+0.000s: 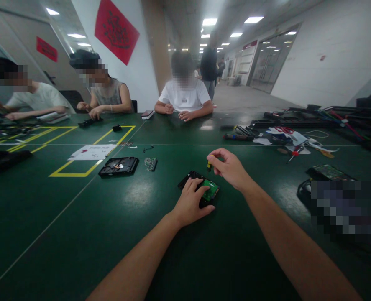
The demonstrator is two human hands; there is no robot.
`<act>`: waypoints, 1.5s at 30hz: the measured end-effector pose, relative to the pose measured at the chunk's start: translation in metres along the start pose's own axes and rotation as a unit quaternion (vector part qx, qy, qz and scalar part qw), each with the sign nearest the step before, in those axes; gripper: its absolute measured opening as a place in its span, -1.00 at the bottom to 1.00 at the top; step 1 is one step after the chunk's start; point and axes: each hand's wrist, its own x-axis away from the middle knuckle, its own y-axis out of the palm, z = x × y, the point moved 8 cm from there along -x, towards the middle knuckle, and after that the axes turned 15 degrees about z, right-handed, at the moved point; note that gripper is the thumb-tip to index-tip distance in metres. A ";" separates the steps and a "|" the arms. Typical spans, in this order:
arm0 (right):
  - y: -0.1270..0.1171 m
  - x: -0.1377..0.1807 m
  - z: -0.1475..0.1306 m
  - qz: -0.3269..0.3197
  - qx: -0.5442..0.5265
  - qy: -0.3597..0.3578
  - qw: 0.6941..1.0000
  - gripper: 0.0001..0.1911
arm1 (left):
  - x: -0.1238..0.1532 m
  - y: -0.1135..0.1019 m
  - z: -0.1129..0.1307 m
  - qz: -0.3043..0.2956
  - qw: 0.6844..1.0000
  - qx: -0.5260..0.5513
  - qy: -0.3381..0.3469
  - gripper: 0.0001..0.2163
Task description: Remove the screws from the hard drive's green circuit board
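A hard drive (211,189) lies on the green table in front of me, its green circuit board facing up. My left hand (190,200) rests over its near left side with fingers spread, pressing on the black casing and covering part of it. Just above the drive's far right corner, my right hand (227,164) pinches a small yellow-and-black screwdriver (209,163), held upright between thumb and fingers. Whether its tip touches the drive cannot be made out.
Left of the drive lie a loose circuit board (150,164) and a black drive casing (118,166). Beyond them is a white paper sheet (93,152). Tools and a red screwdriver (294,154) lie at right, near another circuit board (329,171). Several people sit across the table.
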 end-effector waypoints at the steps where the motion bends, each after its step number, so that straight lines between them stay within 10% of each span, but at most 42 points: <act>1: -0.001 0.000 0.000 0.011 -0.006 0.003 1.000 -0.64 | 0.000 0.000 0.001 0.000 1.000 0.000 0.001 -0.38; 45: 0.000 -0.001 0.001 0.006 -0.011 0.009 1.000 -0.68 | 0.000 -0.003 0.001 0.001 1.000 0.011 -0.009 -0.39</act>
